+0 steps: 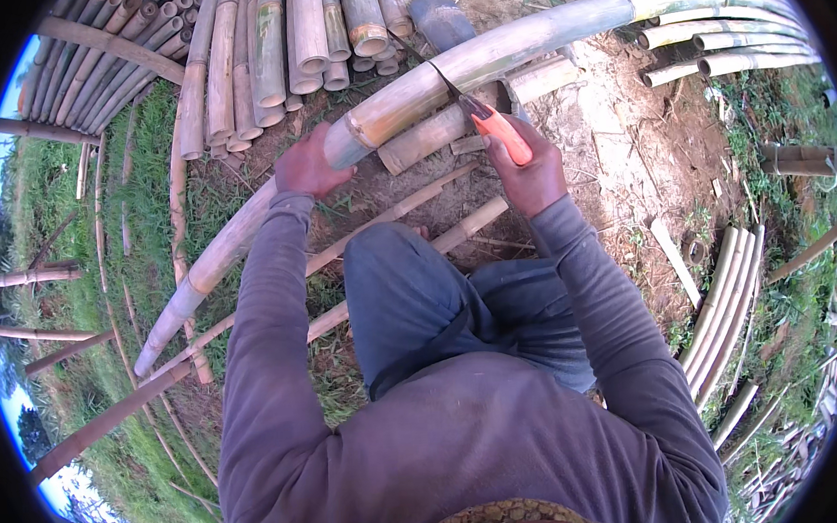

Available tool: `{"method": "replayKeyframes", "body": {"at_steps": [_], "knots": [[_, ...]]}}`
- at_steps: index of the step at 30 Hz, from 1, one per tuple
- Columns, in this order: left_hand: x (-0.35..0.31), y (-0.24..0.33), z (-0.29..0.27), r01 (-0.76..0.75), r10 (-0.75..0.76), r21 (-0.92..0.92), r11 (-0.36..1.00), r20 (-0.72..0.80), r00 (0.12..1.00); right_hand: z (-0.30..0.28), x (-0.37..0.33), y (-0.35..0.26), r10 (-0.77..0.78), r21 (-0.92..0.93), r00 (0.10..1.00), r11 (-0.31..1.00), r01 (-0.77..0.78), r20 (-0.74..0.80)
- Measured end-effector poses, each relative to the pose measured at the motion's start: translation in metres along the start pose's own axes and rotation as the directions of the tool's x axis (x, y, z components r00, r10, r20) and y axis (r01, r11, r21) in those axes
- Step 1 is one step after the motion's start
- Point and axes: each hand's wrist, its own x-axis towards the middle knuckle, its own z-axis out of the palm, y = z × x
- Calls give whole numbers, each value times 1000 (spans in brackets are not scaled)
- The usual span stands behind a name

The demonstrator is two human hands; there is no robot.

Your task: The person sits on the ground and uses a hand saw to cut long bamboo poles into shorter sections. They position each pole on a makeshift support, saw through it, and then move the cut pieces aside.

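A long, thick bamboo pole (511,46) crosses in front of me, from the lower left to the far right. My left hand (314,163) is closed round it, left of the middle, next to a node. In my right hand (537,172) is a handsaw (505,136) with an orange handle. Its dark, narrow blade points up and to the left, over the pole's near side; whether the teeth have entered the bamboo cannot be made out. Beneath the pole lies a shorter bamboo piece (426,138), close to my right hand.
Cut bamboo poles (312,30) are stacked at the far left, and more poles (729,37) lie at the far right. Several pale bamboo lengths (724,307) rest at the right. Thin poles (406,205) lie near my bent knee (406,291). Grass (85,222) covers the left side.
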Motion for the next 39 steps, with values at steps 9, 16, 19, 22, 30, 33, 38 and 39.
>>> {"method": "replayKeyframes", "body": {"at_steps": [9, 16, 19, 22, 30, 33, 38, 39], "knots": [[-10, -8, 0, 53, -52, -9, 999, 47, 998, -93, -132, -55, -15, -69, 999, 997, 19, 44], [-5, -3, -4, 73, -74, 7, 997, 96, 993, 18, 15, -4, 3, -96, 1000, 995, -5, -21], [-24, 0, 0, 61, -57, -25, 998, 121, 991, 18, -9, -3, -26, -78, 999, 997, 24, -22], [-34, 15, 5, 53, -51, -50, 997, 37, 998, 11, -16, 9, -88, 34, 994, 995, 90, -69], [-33, 3, 14, 28, -29, -122, 992, -3, 1000, 2, -51, 50, -113, 75, 990, 990, 120, -89], [-35, 2, 21, 32, -33, -106, 994, -2, 999, -40, -64, -9, 82, 49, 996, 995, -84, 36], [-36, 1, 22, 42, -47, -91, 995, -48, 998, -116, -122, -32, 1, -50, 996, 999, 4, 84], [-34, 2, 20, 47, -51, -84, 995, -49, 997, -119, -125, -33, -27, -97, 995, 995, 36, 93]]}}
